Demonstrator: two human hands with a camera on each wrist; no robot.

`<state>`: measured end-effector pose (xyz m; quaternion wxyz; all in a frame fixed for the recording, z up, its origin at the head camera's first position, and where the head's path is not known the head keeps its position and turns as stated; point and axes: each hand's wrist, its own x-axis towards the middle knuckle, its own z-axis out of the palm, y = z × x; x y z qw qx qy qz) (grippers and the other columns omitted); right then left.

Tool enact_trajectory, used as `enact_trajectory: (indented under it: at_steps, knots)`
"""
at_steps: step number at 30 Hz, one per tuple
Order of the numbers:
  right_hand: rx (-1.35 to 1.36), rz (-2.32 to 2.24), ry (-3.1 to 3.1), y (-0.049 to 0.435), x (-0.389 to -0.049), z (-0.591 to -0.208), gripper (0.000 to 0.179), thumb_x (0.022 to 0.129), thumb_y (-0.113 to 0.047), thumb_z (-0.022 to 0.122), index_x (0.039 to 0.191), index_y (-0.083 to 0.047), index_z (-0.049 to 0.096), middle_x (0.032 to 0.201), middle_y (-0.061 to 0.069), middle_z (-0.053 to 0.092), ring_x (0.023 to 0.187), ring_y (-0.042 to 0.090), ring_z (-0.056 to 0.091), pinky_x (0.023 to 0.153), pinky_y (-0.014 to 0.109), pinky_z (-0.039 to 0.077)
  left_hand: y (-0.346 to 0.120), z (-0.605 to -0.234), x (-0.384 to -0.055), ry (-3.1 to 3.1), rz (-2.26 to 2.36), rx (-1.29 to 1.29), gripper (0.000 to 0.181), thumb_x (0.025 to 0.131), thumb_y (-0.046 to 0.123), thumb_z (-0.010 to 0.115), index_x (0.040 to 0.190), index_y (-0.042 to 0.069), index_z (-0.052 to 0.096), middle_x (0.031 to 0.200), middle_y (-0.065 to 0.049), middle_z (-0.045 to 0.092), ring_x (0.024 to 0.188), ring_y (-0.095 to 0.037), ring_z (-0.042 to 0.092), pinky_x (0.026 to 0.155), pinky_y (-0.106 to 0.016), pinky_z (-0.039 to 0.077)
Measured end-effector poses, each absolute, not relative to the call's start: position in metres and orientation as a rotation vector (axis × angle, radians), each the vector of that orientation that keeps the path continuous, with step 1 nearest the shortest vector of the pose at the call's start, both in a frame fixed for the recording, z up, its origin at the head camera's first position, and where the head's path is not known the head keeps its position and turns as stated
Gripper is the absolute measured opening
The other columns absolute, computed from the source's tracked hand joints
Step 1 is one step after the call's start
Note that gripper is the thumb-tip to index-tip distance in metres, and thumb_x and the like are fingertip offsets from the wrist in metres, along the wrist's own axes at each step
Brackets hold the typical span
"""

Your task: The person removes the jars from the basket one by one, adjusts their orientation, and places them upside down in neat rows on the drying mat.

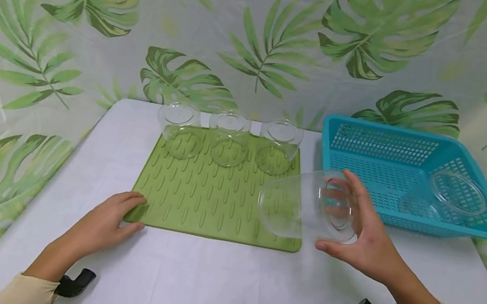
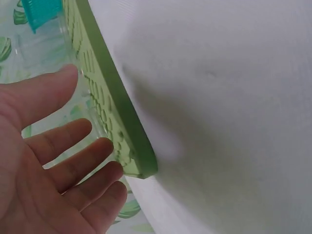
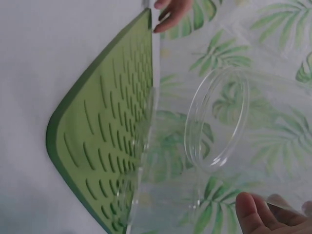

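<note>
My right hand (image 1: 367, 234) grips a clear glass (image 1: 309, 204) near its base, thumb below and fingers behind. The glass is tipped on its side in the air, mouth toward the left, over the right edge of a green ribbed drying mat (image 1: 215, 204). In the right wrist view, the rim of that glass (image 3: 195, 117) and a few fingers (image 3: 251, 212) show. Three more clear glasses, a left one (image 1: 180, 132), a middle one (image 1: 229, 140) and a right one (image 1: 277, 148), stand upside down along the mat's far edge. At its near left corner, my left hand (image 1: 105, 219) is relaxed, fingertips right at the edge.
A blue perforated basket (image 1: 398, 222) stands at the right, with another clear glass (image 1: 450, 198) lying tilted inside. White cloth (image 1: 202, 277) covers the table. Leaf-patterned fabric (image 1: 273, 50) hangs behind the table.
</note>
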<state>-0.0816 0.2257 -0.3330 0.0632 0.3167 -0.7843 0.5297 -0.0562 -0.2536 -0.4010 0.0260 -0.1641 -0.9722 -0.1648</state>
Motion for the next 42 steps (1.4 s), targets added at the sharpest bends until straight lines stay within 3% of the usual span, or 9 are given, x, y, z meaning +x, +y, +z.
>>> enact_trajectory:
  at_steps: [14, 22, 33, 42]
  knots:
    - [0.950, 1.472, -2.489, 0.230, -0.084, -0.331, 0.128, 0.059, 0.014, 0.086, 0.160, -0.013, 0.011, 0.155, -0.003, 0.037, 0.137, 0.007, 0.044, 0.100, 0.009, 0.044, -0.261, -0.408, -0.064, -3.067, -0.503, -0.522, 0.044, 0.086, 0.013, 0.076, 0.124, -0.004, 0.063, 0.129, -0.021, 0.061, 0.121, -0.042, 0.059, 0.100, -0.056, 0.049]
    - [0.972, 1.413, -2.489, 0.223, -0.084, -0.326, 0.130, 0.056, 0.008, 0.090, 0.160, -0.014, 0.015, 0.153, -0.004, 0.041, 0.133, 0.000, 0.046, 0.096, 0.006, 0.044, -0.262, -0.411, -0.066, -3.075, -0.485, -0.556, 0.042, 0.086, 0.012, 0.075, 0.122, -0.006, 0.063, 0.128, -0.022, 0.060, 0.119, -0.043, 0.059, 0.099, -0.056, 0.050]
    - [1.028, 1.219, -2.528, 0.202, -0.100, -0.315, 0.128, 0.058, -0.005, 0.094, 0.159, -0.020, 0.017, 0.151, 0.011, 0.046, 0.126, 0.000, 0.048, 0.091, 0.008, 0.046, -0.261, -0.408, -0.072, -3.091, -0.482, -0.589, 0.037, 0.088, 0.009, 0.073, 0.121, -0.005, 0.065, 0.127, -0.022, 0.061, 0.118, -0.042, 0.060, 0.098, -0.055, 0.051]
    - [1.093, 1.135, -2.537, 0.196, -0.107, -0.309, 0.128, 0.059, -0.009, 0.094, 0.160, -0.018, 0.017, 0.150, 0.011, 0.047, 0.128, 0.001, 0.047, 0.091, 0.009, 0.048, -0.266, -0.408, -0.071, -3.057, -0.468, -0.698, 0.039, 0.086, 0.005, 0.074, 0.122, -0.005, 0.064, 0.127, -0.020, 0.061, 0.117, -0.039, 0.061, 0.096, -0.052, 0.052]
